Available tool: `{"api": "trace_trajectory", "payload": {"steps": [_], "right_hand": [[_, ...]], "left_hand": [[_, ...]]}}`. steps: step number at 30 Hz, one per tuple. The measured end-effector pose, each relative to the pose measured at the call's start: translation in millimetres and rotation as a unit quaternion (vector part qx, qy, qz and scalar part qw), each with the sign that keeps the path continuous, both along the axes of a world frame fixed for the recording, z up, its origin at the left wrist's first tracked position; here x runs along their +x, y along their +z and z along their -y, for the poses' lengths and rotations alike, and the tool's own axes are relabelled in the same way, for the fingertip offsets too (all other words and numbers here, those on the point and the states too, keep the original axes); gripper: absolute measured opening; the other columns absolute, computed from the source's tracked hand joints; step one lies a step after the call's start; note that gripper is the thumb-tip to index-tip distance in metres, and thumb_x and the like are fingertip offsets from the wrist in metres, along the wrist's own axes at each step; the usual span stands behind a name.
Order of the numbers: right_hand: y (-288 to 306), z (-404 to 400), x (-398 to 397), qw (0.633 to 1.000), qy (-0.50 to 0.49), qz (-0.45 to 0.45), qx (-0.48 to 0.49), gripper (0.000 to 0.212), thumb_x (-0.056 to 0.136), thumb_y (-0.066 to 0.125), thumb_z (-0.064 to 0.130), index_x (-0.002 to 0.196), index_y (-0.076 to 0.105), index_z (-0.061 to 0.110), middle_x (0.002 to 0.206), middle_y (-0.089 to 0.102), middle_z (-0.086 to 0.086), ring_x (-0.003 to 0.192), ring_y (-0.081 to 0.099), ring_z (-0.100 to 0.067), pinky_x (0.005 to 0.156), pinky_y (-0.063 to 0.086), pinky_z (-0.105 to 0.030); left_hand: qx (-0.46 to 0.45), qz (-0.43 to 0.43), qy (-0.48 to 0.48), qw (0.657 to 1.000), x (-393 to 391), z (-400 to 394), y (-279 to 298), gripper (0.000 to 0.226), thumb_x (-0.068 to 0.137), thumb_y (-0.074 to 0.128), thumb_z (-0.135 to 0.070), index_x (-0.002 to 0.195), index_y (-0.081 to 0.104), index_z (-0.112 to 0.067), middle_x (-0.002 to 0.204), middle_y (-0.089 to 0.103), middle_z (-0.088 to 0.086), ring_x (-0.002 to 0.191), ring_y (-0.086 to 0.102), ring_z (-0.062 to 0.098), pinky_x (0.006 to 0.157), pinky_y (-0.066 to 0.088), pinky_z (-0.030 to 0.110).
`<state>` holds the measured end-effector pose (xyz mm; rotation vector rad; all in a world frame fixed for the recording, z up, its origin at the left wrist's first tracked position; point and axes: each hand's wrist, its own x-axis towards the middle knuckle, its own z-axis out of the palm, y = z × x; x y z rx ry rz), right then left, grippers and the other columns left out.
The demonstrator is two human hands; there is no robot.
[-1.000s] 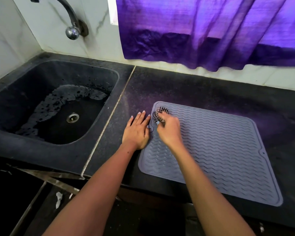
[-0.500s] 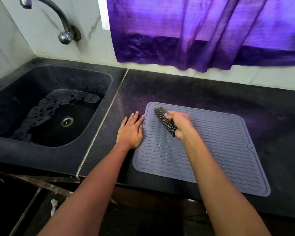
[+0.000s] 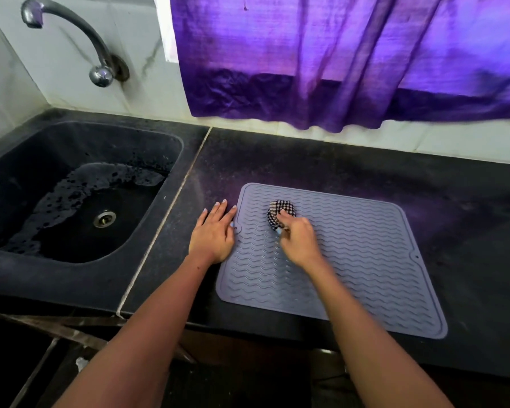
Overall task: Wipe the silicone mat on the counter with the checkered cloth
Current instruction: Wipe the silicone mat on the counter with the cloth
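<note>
- R hand grips bunched black-and-white checkered cloth, cloth past fingertips, on grey ribbed silicone mat.
- L hand flat, fingers straight, at mat's left edge on black counter.

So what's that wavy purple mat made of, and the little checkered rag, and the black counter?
The mat looks like soft matte silicone or rubber: moulded wavy ridges, a raised rim and rounded corners. The checkered cloth is woven fabric, bunched up under the right hand. The counter seems to be dark speckled stone, maybe granite, with a dull sheen.
</note>
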<state>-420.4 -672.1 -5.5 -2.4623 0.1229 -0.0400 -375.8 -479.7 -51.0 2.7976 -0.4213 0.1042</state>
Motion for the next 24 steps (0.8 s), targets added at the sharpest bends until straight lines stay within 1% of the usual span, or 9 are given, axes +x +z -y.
{"api": "trace_trajectory", "payload": {"steps": [2,4,7,10,13,16,18,21,24], "right_hand": [[25.3,16.1,9.2,0.956,-0.1,-0.068,0.268,0.039,0.087,0.055,0.0,0.125,0.057,0.006,0.128,0.059,-0.013,0.107,0.057,-0.021,0.088,0.043,-0.023],[38.8,33.9,13.0,0.89,-0.213,-0.032,0.401,0.035,0.086,0.056,-0.001,0.12,0.061,0.004,0.112,0.065,-0.014,0.086,0.059,-0.019,0.073,0.047,-0.025],[30.8,43.9,-6.1,0.936,-0.301,0.044,0.179,0.038,0.085,0.058,0.004,0.123,0.06,0.008,0.12,0.063,-0.013,0.107,0.057,-0.023,0.092,0.042,-0.027],[-2.2,29.3,-35.7,0.983,-0.178,0.026,-0.042,0.053,0.086,0.058,0.005,0.137,0.044,0.008,0.141,0.045,-0.012,0.13,0.039,-0.027,0.111,0.027,-0.032],[-22.7,23.5,-46.8,0.972,-0.09,0.038,-0.214,0.067,0.085,0.058,0.009,0.145,0.028,0.009,0.154,0.026,-0.006,0.14,0.021,-0.023,0.117,0.011,-0.034],[-16.8,38.3,-38.4,0.985,-0.071,0.04,-0.153,0.065,0.08,0.061,0.005,0.141,0.037,0.01,0.15,0.034,-0.005,0.135,0.03,-0.023,0.115,0.02,-0.034],[-1.0,56.4,-29.6,0.996,-0.091,-0.007,0.021,0.051,0.084,0.057,0.0,0.133,0.049,0.009,0.14,0.048,-0.006,0.127,0.043,-0.022,0.109,0.03,-0.029],[30.1,87.8,-25.3,0.929,-0.211,-0.016,0.303,0.036,0.087,0.054,-0.002,0.123,0.059,0.002,0.117,0.063,-0.013,0.106,0.056,-0.02,0.089,0.042,-0.026],[37.7,109.9,-39.2,0.946,-0.305,0.053,0.101,0.039,0.085,0.055,0.0,0.124,0.058,0.002,0.124,0.061,-0.017,0.115,0.056,-0.028,0.099,0.04,-0.031]], "left_hand": [[0.0,-0.004,-0.001,1.0,-1.1,-0.1,0.4,0.049,0.1,0.026,-0.027,0.149,0.022,-0.024,0.159,0.014,0.0,0.146,0.007,0.012,0.12,0.001,0.034],[0.0,-0.002,-0.002,1.0,-1.0,0.1,0.5,0.049,0.1,0.026,-0.027,0.149,0.023,-0.023,0.158,0.015,0.0,0.146,0.008,0.012,0.12,0.001,0.033],[0.001,-0.001,-0.003,1.0,-0.4,0.3,-0.6,0.05,0.099,0.024,-0.029,0.148,0.024,-0.022,0.158,0.016,0.0,0.146,0.009,0.013,0.12,0.001,0.034],[-0.001,-0.004,-0.001,1.0,-1.2,-0.4,-0.3,0.061,0.09,0.013,-0.036,0.148,0.026,-0.022,0.158,0.017,0.0,0.146,0.01,0.013,0.12,0.002,0.033],[0.001,-0.001,0.001,1.0,-1.8,0.0,0.7,0.065,0.087,0.012,-0.037,0.148,0.027,-0.022,0.158,0.018,0.0,0.146,0.011,0.013,0.119,0.002,0.033],[-0.002,-0.001,0.004,1.0,-3.6,1.1,2.7,0.065,0.086,0.013,-0.036,0.147,0.029,-0.021,0.157,0.02,0.001,0.146,0.013,0.013,0.119,0.003,0.033],[-0.005,0.0,0.004,1.0,-4.7,0.9,4.2,0.065,0.086,0.014,-0.036,0.146,0.03,-0.02,0.157,0.02,0.001,0.146,0.014,0.014,0.119,0.003,0.033],[-0.004,-0.001,0.002,1.0,-6.1,0.6,5.3,0.065,0.086,0.013,-0.037,0.146,0.03,-0.02,0.157,0.021,0.001,0.146,0.014,0.014,0.119,0.003,0.033],[-0.004,-0.001,0.001,1.0,-5.9,1.4,6.5,0.065,0.087,0.013,-0.037,0.146,0.03,-0.019,0.157,0.021,0.002,0.146,0.014,0.015,0.119,0.004,0.034]]}}
